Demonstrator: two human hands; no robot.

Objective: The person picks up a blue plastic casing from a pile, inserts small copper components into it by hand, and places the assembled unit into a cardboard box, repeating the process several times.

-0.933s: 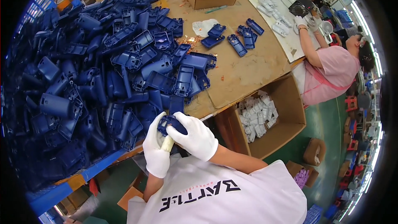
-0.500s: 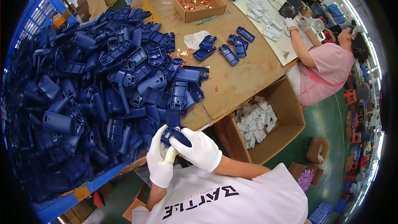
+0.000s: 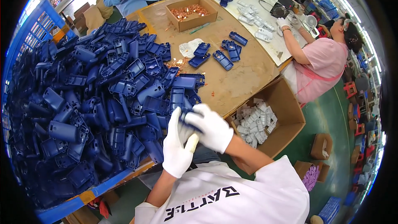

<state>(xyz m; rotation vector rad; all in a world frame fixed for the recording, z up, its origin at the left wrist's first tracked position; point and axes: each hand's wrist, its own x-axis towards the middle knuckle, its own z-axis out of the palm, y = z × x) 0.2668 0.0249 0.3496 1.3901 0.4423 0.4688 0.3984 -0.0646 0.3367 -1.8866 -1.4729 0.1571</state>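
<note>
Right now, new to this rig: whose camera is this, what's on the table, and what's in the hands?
There's no machine here: a person works with two hands in white knit gloves. The view comes from a wide fisheye camera on that person's head, the left of a pair, looking down; that's why straight edges bend.

A large heap of dark blue plastic shells covers the left side. On the bare part of the tan table lie a few loose shells, and an open cardboard box of copper-coloured pieces stands farther back.

Between the left hand and the right hand is one blurred dark blue plastic piece. The right fingers lie across it; blur hides the exact grip.
</note>
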